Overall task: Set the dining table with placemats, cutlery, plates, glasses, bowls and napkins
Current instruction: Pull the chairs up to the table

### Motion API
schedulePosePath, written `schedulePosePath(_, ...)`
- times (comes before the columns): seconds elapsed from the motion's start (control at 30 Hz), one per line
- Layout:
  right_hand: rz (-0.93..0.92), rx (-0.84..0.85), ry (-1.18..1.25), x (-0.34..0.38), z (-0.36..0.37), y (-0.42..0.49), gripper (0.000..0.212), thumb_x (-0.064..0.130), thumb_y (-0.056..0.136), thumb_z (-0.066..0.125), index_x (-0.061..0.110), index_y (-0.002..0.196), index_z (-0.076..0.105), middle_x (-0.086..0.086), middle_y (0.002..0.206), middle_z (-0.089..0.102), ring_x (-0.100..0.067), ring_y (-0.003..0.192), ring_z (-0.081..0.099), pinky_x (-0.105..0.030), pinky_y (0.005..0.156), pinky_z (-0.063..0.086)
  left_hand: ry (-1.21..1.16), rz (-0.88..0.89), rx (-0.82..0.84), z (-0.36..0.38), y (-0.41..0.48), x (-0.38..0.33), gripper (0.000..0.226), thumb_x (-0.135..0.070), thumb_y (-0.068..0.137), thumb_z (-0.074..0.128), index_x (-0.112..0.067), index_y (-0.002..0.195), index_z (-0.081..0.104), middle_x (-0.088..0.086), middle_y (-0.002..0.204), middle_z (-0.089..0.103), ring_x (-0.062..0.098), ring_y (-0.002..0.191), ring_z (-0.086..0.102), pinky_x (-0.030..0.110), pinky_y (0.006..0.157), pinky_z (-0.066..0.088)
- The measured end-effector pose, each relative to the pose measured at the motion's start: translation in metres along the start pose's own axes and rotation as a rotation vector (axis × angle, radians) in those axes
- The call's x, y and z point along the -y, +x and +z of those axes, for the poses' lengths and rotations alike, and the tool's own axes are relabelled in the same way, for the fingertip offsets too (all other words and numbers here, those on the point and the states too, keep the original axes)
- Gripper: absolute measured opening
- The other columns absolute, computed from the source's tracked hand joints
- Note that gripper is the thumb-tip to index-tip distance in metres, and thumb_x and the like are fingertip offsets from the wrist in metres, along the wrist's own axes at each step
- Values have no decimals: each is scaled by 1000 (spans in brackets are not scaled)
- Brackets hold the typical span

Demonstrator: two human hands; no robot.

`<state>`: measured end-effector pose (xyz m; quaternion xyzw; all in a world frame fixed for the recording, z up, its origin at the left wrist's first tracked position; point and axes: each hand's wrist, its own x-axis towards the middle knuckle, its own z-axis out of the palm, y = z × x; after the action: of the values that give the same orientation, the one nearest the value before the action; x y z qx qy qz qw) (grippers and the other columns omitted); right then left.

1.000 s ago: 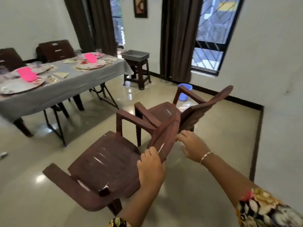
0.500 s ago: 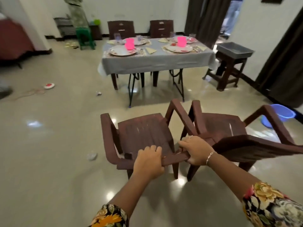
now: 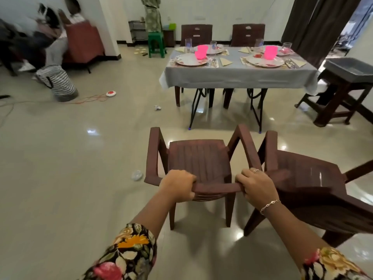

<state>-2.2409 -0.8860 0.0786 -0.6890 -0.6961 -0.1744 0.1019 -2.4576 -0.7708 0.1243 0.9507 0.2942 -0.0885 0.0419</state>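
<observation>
Left hand (image 3: 177,185) and right hand (image 3: 256,185) each grip the top rail of a brown plastic chair (image 3: 198,164), fingers curled around it. A second chair (image 3: 310,178) stands just beside it; the set dining table (image 3: 240,74) lies beyond.

Your sleeves are short and dark with a big floral print in orange, pink and cream. Your right hand (image 3: 257,185) has rings, with a thin chain bracelet (image 3: 270,205) on that wrist.
</observation>
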Motion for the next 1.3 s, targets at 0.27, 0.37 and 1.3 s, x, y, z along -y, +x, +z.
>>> schedulePosePath(0.27,-6,-75,20,0,28,45,20,14,63,39,16,64,59,-1,62,53,-23,54,52,-30,47,45,10,-30,-9,-3,39,49,17,-30,78,54,-20,89,63,-3,83,65,13,70,54,22,59,37)
schedulePosePath(0.37,7,-63,12,-8,36,60,19,14,65,41,16,66,60,-1,63,54,-23,55,52,-31,47,44,-9,-34,-35,-2,56,60,19,-32,79,55,-20,90,64,-2,84,66,16,75,60,25,63,46)
schedulePosePath(1.3,104,-2,-3,-110,135,283,31,5,40,77,18,63,62,2,63,55,-21,54,54,-30,48,45,-3,17,-18,-55,288,205,20,-34,81,53,-18,88,61,0,86,65,18,77,60,26,63,44)
